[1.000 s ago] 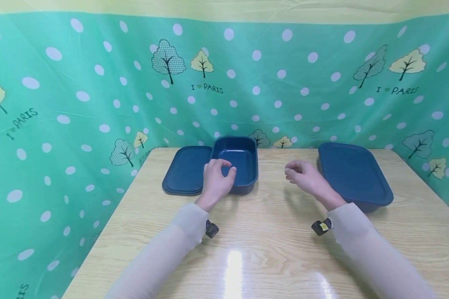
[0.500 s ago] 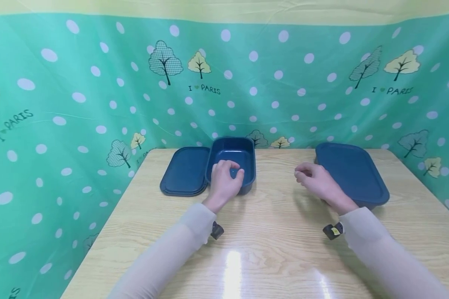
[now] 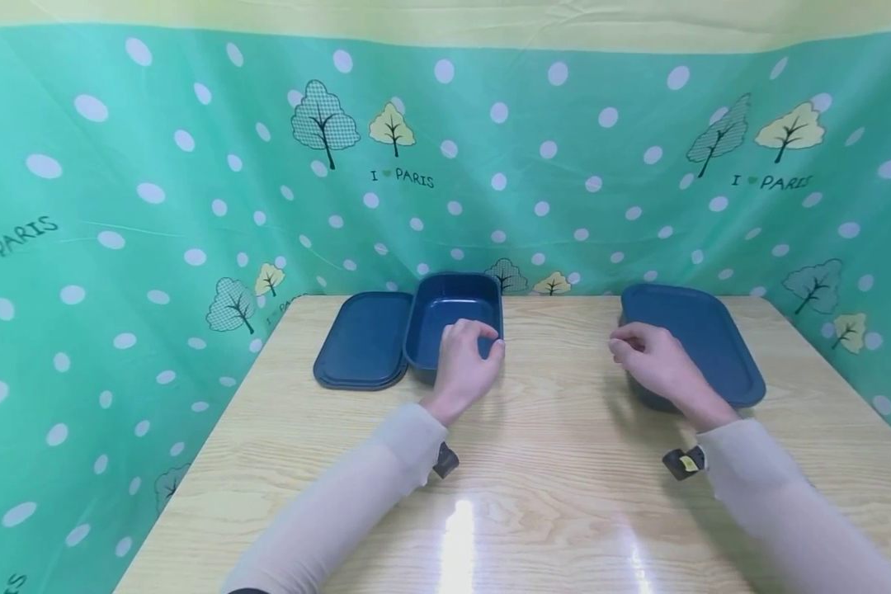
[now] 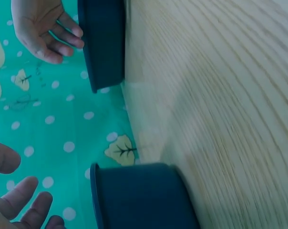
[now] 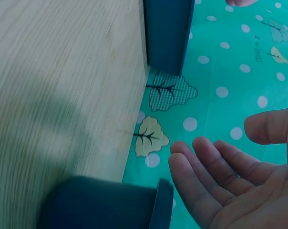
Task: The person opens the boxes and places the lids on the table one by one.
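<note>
An open dark blue plastic container [image 3: 456, 293] stands near the back of the table. Above its front right part hovers my left hand [image 3: 469, 363], fingers loosely bent and holding nothing. Farther right is a larger dark blue container with its lid [image 3: 701, 342] on. My right hand [image 3: 657, 359] hangs beside its left edge, also holding nothing. In the right wrist view, the right fingers [image 5: 206, 171] are spread a little, apart from the container wall [image 5: 106, 205]. The left wrist view has the left fingers [image 4: 27, 205] above the open container's side [image 4: 144, 200].
A loose dark blue lid [image 3: 364, 338], apparently stacked or thick-rimmed, lies against the open container's left side. The wooden table [image 3: 549, 462] ends at a green dotted curtain [image 3: 549, 190] behind. Both wrists carry small black cameras [image 3: 445, 460].
Both hands have drifted to the right, the left across the open container and the right closer to the lidded one. The head view has shifted slightly; the containers appear to stay put.
</note>
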A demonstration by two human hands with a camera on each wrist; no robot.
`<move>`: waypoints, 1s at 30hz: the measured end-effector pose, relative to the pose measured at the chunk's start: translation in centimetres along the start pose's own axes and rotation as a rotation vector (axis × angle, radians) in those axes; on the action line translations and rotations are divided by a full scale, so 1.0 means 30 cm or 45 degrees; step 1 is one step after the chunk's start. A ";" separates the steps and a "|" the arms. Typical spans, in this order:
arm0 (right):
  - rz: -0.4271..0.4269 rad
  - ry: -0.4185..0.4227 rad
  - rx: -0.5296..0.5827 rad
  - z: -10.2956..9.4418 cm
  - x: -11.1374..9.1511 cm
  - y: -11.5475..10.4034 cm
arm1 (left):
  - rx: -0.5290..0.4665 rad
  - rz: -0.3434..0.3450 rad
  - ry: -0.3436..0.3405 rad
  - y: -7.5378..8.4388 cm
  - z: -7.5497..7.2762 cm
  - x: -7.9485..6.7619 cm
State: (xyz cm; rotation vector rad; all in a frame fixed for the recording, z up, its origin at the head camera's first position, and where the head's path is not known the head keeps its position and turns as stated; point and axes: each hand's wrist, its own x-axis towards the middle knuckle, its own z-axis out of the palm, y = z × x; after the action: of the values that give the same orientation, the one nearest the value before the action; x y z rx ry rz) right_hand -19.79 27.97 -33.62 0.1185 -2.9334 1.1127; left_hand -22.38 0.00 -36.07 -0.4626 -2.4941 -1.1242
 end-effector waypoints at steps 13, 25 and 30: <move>0.028 0.048 -0.038 -0.045 -0.022 0.042 | -0.043 -0.013 -0.069 0.060 0.083 0.001; 0.051 0.080 -0.084 -0.102 -0.039 0.092 | -0.081 -0.067 -0.144 0.088 0.156 0.012; 0.029 0.119 -0.108 -0.126 -0.057 0.119 | -0.079 -0.064 -0.182 0.105 0.191 0.014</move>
State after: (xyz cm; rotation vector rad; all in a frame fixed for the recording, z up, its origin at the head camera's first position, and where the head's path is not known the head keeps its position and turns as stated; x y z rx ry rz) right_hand -18.44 33.26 -33.19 0.0318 -2.8998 0.9668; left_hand -22.47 6.43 -37.36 -0.5172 -2.6125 -1.2312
